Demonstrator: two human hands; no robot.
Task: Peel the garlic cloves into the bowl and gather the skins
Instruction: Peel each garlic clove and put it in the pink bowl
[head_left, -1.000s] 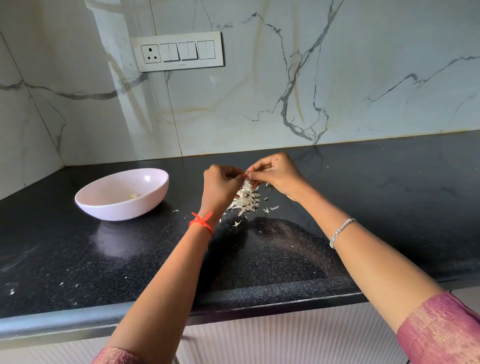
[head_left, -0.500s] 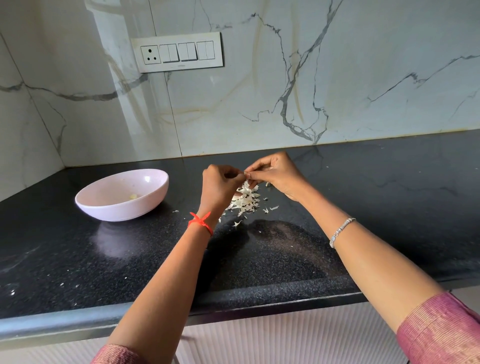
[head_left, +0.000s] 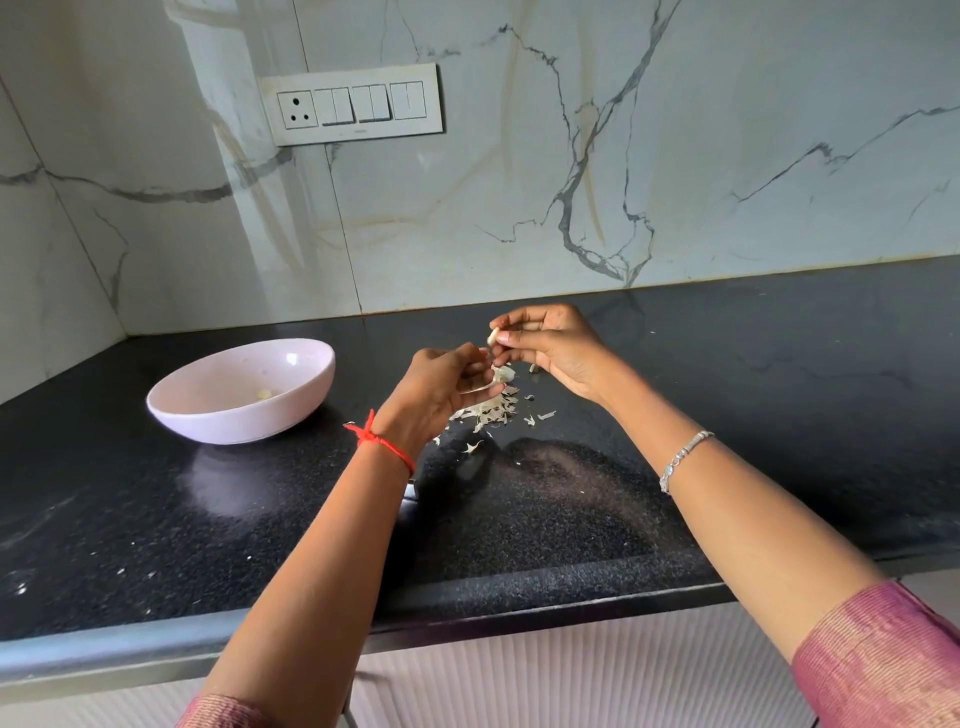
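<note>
A pale garlic clove (head_left: 493, 335) is pinched between thumb and fingertips of my right hand (head_left: 553, 348), held above the black counter. Just below and left of it, my left hand (head_left: 441, 384) curls its fingers around a strip of garlic skin (head_left: 488, 387). Under both hands lies a heap of white garlic skins (head_left: 496, 410), with a few flakes scattered around it. To the left stands a pink bowl (head_left: 306, 379) holding a peeled clove (head_left: 264, 395).
The black granite counter (head_left: 753, 395) runs to a marble wall at the back and left corner. A switch panel (head_left: 358, 104) sits on the wall. The counter's front edge (head_left: 519, 618) lies close below my forearms. Tiny skin specks dot the front left.
My hands, joined over the skin heap before, have parted: the right has lifted with the bare clove, the left has dropped slightly with a piece of skin.
</note>
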